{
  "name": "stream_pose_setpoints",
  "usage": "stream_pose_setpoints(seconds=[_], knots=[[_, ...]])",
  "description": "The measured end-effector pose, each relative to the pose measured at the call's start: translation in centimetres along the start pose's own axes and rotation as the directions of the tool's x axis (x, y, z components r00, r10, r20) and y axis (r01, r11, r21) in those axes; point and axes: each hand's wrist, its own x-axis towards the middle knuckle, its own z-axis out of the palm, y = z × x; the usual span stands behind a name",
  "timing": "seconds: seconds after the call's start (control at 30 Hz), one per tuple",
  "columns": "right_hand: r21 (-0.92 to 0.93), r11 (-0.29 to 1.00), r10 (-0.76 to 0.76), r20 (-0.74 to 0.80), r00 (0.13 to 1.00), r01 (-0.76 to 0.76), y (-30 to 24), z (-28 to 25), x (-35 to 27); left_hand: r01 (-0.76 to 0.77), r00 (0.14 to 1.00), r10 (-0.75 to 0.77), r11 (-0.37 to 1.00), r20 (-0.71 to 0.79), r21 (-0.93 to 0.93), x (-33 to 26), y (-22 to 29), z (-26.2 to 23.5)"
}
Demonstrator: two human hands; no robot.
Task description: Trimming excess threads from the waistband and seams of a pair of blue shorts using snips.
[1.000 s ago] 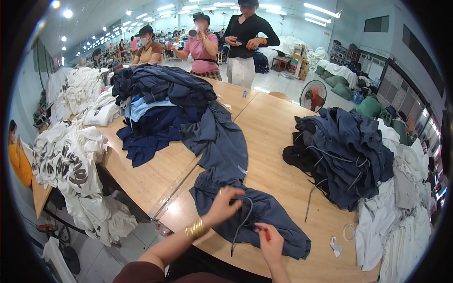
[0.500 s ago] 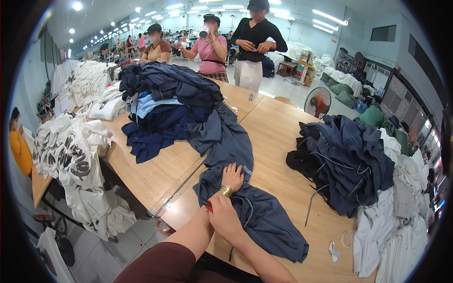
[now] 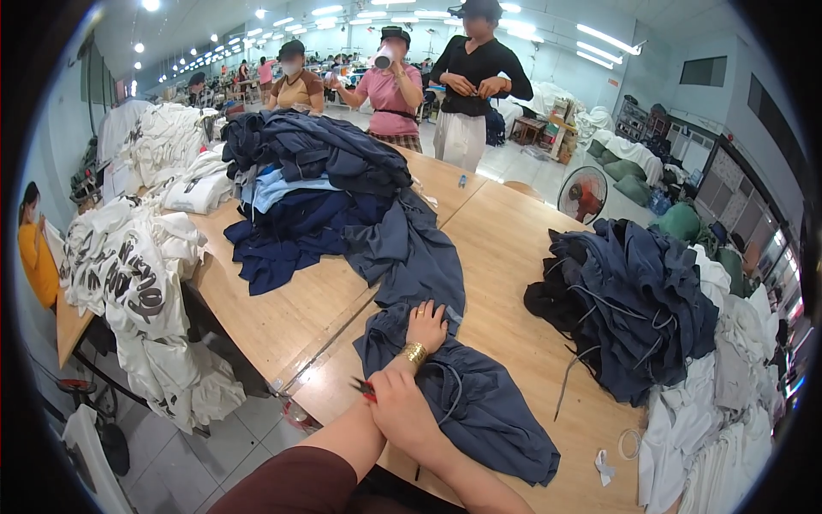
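Observation:
My left hand [image 3: 425, 327], with a ring and a gold bracelet, lies spread on a slate-blue garment [image 3: 497, 411] with a grey drawcord. My right hand [image 3: 399, 403] crosses over my left forearm, its fingers closed round small thread snips [image 3: 366, 389]. The snips' dark tips and a bit of red show beside the fingers; the rest is hidden in the hand. Just beyond my left hand, another grey-blue garment [image 3: 411, 248] trails down from a tall pile of navy clothes [image 3: 317, 154] and touches the one under my palm.
A heap of navy garments with dangling cords [image 3: 634, 300] sits at right, beside white cloth [image 3: 676, 437]. White printed garments [image 3: 128, 265] hang off the left table edge. A paper scrap [image 3: 604, 468] lies near the front. Three people stand across the wooden table [image 3: 505, 257]; a fan [image 3: 582, 195] stands behind.
The tips of the snips now show clear of my right fingers, pointing left, where they were mostly hidden. My left hand stays on the garment. The whole view has shifted slightly.

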Motion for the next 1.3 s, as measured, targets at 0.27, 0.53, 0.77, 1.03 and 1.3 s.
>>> stream_pose_setpoints(seconds=[0.27, 0.53, 0.77, 1.03, 1.3], knots=[[0.17, 0.983, -0.091, 0.088, 0.992, 0.075, -4.4, -4.1, -0.9, 0.008, 1.0, -0.008, 1.0, -0.021, 0.005, -0.1, -0.6, 0.3], [-0.11, 0.992, -0.056, 0.075, 0.996, 0.064, -0.9, -0.8, -0.4, 0.001, 0.999, -0.001, 1.0, -0.038, -0.004, -0.2, -0.2, -0.1], [0.31, 0.951, -0.03, 0.122, 0.992, -0.01, -2.9, -4.2, 0.0, 0.011, 1.0, -0.011, 1.0, -0.027, 0.025, -0.2, -0.9, -0.4], [-0.074, 0.995, -0.06, 0.091, 0.994, 0.067, -2.0, -1.9, -0.2, 0.002, 0.999, -0.002, 1.0, -0.044, 0.008, -0.5, -0.4, 0.1], [0.087, 0.996, -0.03, -0.024, 0.999, 0.032, -0.9, -2.4, 0.7, -0.003, 0.999, 0.002, 1.0, -0.054, -0.019, -0.1, 0.0, 0.1]])
